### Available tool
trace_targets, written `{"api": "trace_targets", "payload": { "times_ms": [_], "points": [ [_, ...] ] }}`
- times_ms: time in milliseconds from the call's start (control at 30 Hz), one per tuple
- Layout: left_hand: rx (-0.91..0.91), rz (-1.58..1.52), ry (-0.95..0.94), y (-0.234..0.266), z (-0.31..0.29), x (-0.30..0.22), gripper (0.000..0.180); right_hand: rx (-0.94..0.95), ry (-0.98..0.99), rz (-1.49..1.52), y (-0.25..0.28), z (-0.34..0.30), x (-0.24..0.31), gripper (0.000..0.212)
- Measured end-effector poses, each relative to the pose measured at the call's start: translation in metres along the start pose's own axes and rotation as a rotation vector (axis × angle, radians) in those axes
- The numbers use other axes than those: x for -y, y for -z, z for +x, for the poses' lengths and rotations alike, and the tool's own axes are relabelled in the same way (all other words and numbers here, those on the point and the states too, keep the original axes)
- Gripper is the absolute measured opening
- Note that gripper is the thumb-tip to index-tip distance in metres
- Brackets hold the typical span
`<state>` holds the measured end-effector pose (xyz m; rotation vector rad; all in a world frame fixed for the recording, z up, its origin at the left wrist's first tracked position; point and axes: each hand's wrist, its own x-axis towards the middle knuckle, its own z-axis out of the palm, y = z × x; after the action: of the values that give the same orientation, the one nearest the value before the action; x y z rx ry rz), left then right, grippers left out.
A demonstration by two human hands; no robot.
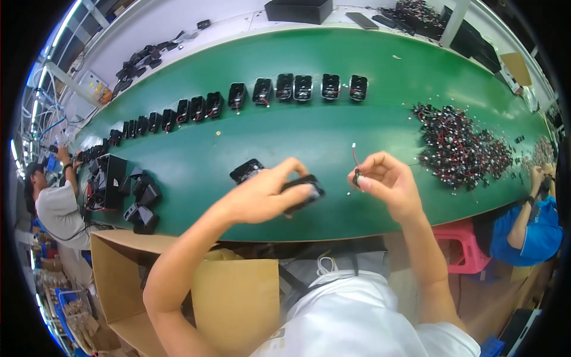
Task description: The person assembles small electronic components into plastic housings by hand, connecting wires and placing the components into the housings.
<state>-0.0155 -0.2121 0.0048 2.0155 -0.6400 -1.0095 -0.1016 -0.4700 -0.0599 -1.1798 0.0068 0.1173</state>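
Above the near part of the green table, my left hand (264, 193) grips a black box-shaped plastic housing (307, 195) between thumb and fingers. Another black housing (247, 171) lies on the table just beyond that hand, partly covered by it. To the right, my right hand (385, 181) pinches a small dark part (357, 177) between thumb and fingertips. From this part rises a thin red wire (355, 156) with a white plug at its end. A gap separates my two hands. The inside of the gripped housing cannot be made out.
A row of black housings (303, 88) with wires curves across the green table (333, 131). A heap of small wired parts (461, 149) lies right. Loose housings (144, 199) sit left by a black bin (109, 181). Below is a cardboard box (235, 297). Co-workers sit at both ends.
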Motion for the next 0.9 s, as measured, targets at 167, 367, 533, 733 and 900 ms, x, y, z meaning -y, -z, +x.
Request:
{"api": "trace_targets", "payload": {
  "times_ms": [167,367,533,733,900],
  "points": [
    [0.090,-0.227,0.002,-0.017,0.010,0.028,0.045,-0.036,0.164,-0.101,-0.029,-0.010,-0.012,0.011],
    [-0.003,-0.150,-0.240,-0.020,0.011,0.029,0.060,-0.142,0.307,-0.216,-0.041,-0.017,-0.025,0.009],
    [-0.167,0.118,-0.314,-0.034,0.002,0.012,0.068,-0.252,0.523,-0.425,-0.054,-0.024,-0.021,0.012],
    [-0.477,0.375,-0.378,-0.055,-0.003,0.008,0.067,-0.290,0.606,-0.560,-0.072,-0.013,-0.038,0.014],
    [-0.617,0.531,-0.500,-0.055,0.006,0.015,0.063,-0.379,0.690,-0.669,-0.078,-0.006,-0.047,0.015]
  ]
}}
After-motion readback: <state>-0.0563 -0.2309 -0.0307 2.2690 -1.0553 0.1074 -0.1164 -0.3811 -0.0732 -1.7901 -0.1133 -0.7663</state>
